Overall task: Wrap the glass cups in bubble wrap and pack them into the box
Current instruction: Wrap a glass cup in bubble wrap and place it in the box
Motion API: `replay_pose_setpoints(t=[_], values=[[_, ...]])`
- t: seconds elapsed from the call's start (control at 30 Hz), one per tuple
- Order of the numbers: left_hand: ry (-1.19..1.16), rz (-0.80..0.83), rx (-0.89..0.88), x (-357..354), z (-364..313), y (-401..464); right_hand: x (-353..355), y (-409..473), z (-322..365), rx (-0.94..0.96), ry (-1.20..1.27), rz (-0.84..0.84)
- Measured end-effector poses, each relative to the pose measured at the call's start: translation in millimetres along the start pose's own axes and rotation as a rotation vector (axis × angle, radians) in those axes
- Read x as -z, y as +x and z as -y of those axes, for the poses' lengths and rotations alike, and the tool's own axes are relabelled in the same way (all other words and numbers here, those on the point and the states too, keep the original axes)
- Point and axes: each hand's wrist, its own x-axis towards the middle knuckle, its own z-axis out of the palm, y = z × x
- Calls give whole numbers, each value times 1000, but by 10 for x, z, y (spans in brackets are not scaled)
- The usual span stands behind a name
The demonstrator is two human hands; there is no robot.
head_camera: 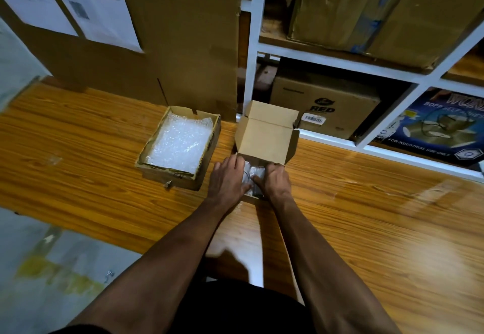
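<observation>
My two hands are together over the small open cardboard box (264, 137) that stands on the wooden desk (366, 215), near its far edge. My left hand (227, 178) lies on the left side of the box opening, fingers spread and bent over a bundle of bubble wrap (252, 172). My right hand (275, 179) is on the right side, its thumb pressing on the same bundle. So the grip of both hands is closed on this wrapped bundle, which sits inside the box at its near end. I think a glass cup is inside the wrap, but I cannot see it clearly. The lid flap of the box stands open toward the far side.

To the left of this box, close but not touching, there is a flat cardboard tray (207, 160) filled with sheets of bubble wrap (178, 142).

Behind the desk is a white shelf (337, 60) with cartons. One brown carton (324, 105) carries the word "RED" and a barcode label. On the right, a dark blue carton (432, 129) shows "BOPP" and "FOR INDUSTRIAL USE ONLY". On the far left, printed papers (97, 6) hang on a big cardboard sheet (183, 32); their text is too small to read.
</observation>
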Motion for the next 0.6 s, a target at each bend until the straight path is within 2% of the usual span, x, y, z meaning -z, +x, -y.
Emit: replay_pose_setpoints(t=[0.2, 0.4, 0.6], values=[[47, 12, 1, -43, 38, 20, -45, 72, -41, 97, -105, -29], [71, 46, -19, -67, 66, 38, -65, 50, -160, 187, -343, -165], [57, 53, -5, -127, 116, -13, -139, -40, -414, 207, -234, -217]])
